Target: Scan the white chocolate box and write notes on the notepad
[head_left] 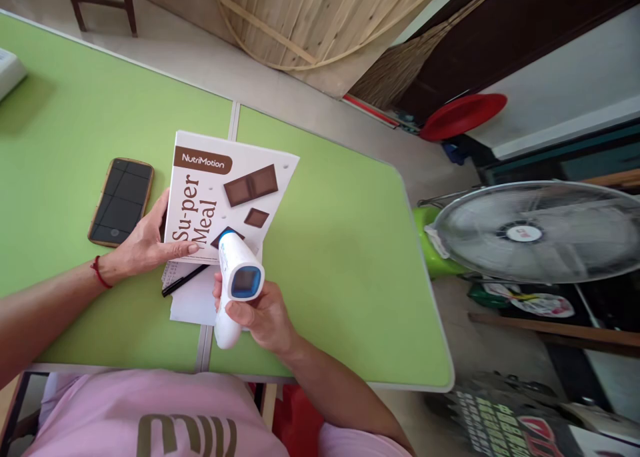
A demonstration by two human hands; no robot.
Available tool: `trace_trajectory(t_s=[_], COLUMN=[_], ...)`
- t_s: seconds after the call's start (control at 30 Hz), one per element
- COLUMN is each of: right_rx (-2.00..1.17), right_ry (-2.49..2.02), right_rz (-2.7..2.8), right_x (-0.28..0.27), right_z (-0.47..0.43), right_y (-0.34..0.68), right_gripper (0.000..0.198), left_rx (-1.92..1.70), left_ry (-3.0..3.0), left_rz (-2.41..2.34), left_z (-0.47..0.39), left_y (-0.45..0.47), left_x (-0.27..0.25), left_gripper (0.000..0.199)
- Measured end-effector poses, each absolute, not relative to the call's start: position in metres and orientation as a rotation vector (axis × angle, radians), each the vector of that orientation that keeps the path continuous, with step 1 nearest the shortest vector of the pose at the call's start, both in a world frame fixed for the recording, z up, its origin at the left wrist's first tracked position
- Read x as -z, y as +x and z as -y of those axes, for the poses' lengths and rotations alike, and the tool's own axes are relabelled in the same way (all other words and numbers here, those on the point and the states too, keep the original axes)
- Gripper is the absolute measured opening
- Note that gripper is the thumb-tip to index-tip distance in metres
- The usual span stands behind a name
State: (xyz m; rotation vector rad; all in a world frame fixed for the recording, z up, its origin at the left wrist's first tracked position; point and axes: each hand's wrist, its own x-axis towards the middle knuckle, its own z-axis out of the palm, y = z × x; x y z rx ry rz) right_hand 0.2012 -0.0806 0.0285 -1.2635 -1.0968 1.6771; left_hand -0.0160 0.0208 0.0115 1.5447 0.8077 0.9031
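Observation:
My left hand point(145, 239) grips the lower left edge of a white box point(235, 170) printed "NutriMotion Su-per Meal" with chocolate pieces. Its thumb lies across the front; the other fingers are hidden behind the box. In my right hand point(270, 317) is a white infrared thermometer point(233, 263) with a blue-rimmed display, held by its handle. The thermometer's front end points at the lower part of the box and overlaps it in view; whether they touch I cannot tell. Below the box, a black pen point(185, 281) rests on a white notepad point(193, 303).
A smartphone point(123, 200) in a brown case lies left of the box on the green table point(345, 257). Part of a white object point(9, 73) shows at the far left. Beyond the right edge stands a fan point(530, 233); a wooden stool point(103, 3) is behind the table.

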Motion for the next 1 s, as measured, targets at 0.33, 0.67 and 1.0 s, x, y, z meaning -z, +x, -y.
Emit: trace_trajectory(t_s=[0.33,0.67,1.0], right_rx=[-1.672,-1.715,-1.689], right_ry=[-1.273,-1.308,-1.353], right_rz=[1.120,1.289,1.469], right_x=[-0.028,-0.037,-0.041], right_z=[0.081,0.073,0.071], right_y=[0.201,0.223,0.229], right_gripper=[0.047,0.048,0.042], left_rx=[-0.912,-0.892,-0.778], left_ry=[1.546,1.678,1.787], left_rz=[-0.796,-0.963,-1.046], left_z=[-0.021,-0.014,-0.014], left_y=[-0.015,-0.013,-0.019], left_x=[-0.015,-0.014,-0.026], left_gripper=[0.068,0.080,0.079])
